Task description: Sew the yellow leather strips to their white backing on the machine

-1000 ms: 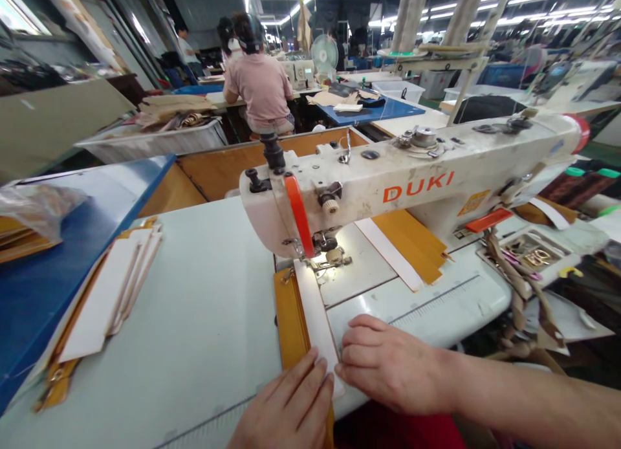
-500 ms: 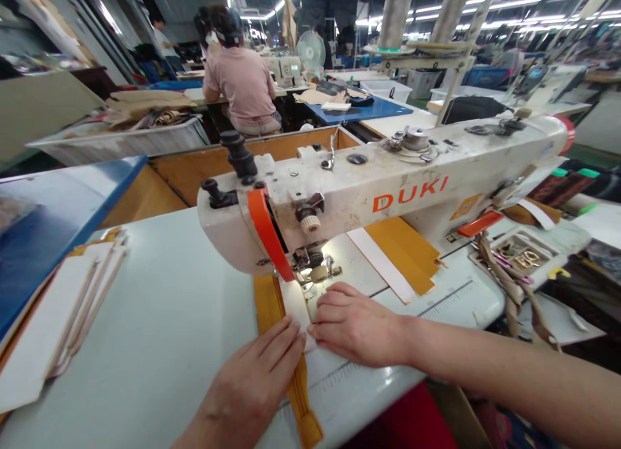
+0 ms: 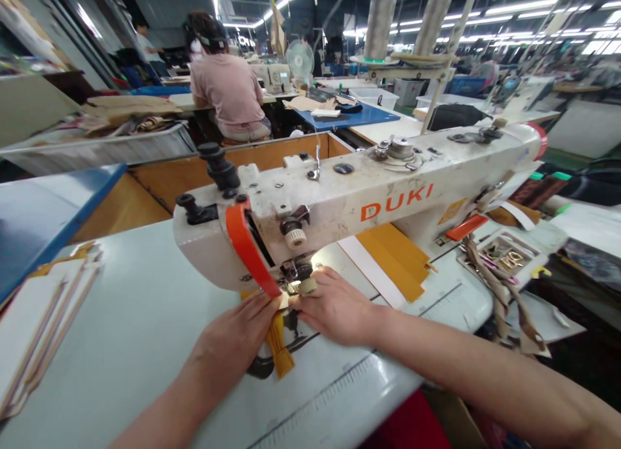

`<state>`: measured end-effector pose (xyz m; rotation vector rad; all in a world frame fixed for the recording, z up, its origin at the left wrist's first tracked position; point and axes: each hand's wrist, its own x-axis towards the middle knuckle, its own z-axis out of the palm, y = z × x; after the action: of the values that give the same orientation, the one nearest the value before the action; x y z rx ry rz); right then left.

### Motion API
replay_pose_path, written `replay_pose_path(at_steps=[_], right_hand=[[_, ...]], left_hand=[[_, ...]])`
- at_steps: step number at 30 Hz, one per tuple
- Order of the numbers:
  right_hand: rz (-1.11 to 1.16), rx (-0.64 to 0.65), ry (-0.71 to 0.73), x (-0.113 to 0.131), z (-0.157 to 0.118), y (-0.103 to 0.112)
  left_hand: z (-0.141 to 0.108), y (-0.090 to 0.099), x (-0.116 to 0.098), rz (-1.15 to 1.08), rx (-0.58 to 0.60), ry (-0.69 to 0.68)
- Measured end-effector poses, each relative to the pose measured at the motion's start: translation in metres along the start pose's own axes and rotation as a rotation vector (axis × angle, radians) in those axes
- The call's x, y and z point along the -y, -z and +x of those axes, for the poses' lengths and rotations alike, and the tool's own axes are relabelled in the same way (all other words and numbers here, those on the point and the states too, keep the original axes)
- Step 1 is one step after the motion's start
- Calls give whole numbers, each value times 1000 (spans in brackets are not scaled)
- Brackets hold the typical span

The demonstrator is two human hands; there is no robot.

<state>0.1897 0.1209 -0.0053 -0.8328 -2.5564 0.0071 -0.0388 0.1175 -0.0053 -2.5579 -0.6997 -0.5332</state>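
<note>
Item: mustard fabric strip (image 3: 277, 344), its white end under the presser foot (image 3: 293, 272) of the DUKI sewing machine (image 3: 349, 203); pinch it flat, your left hand (image 3: 231, 343) and right hand (image 3: 334, 308) with fingers (image 3: 310, 290) clamped on it.

Just the one camera on this rig, worn on the person's head and angled forward and down past their left hand (image 3: 228, 345) and right hand (image 3: 334, 310). It sits really close over the sewing machine (image 3: 339, 203) and the bench (image 3: 121, 294), but the wide view still reaches a seated co-worker (image 3: 228, 93) and the workshop behind.
</note>
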Motion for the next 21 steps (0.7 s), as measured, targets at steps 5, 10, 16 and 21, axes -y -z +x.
replay_pose_path(at_steps=[5,10,16,21], right_hand=[[-33,-48,-12,1,-1,0],[-23,-107,25,1,-3,2],[11,-191,35,5,-11,5],[50,-208,87,6,-13,6]], left_hand=[[7,-2,10,17,8,-7],[8,-7,10,31,-14,61],[-24,18,-25,116,38,95],[-58,58,-76,29,221,193]])
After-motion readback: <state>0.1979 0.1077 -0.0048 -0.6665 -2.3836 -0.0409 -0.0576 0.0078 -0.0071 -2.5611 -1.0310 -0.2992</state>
